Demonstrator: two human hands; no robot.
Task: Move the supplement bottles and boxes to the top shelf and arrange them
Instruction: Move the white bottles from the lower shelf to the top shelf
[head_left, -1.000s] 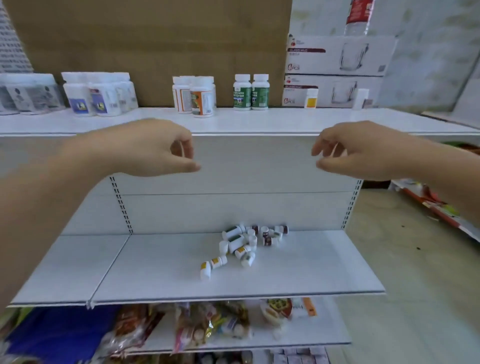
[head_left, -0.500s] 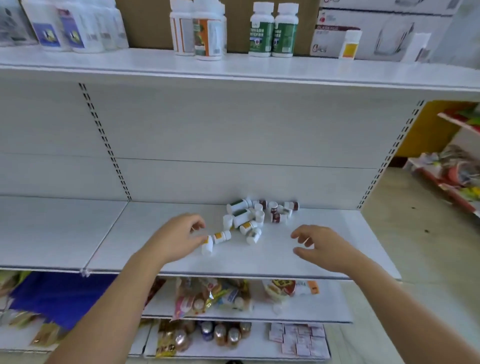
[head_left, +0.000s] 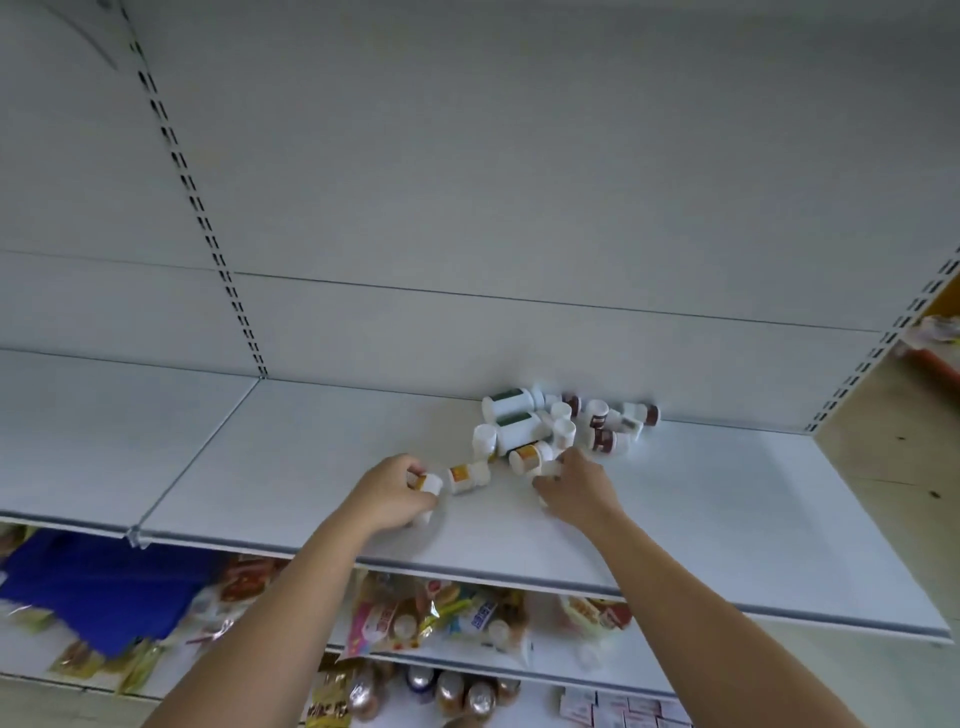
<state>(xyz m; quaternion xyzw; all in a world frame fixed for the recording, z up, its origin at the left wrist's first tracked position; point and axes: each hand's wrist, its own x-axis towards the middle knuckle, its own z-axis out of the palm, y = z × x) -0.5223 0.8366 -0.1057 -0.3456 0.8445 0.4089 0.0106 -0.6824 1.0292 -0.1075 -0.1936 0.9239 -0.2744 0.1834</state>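
- Pick-up step: left hand (head_left: 392, 493) curls round an orange-labelled bottle (head_left: 427, 483), frame centre.
- Right hand (head_left: 574, 491) lies over a white bottle (head_left: 551, 467); whether it grips, I cannot tell.
- Next calls for secure holds before lifting.

Heap of small white supplement bottles (head_left: 563, 428), all on their sides, at back of the white shelf (head_left: 727, 519); green-labelled pair (head_left: 511, 415) largest, at left; brown-labelled bottles (head_left: 602, 439) at right; orange-labelled bottle (head_left: 467, 477) lying just in front; held orange bottle (head_left: 427, 483) gripped by left hand (head_left: 392, 493).
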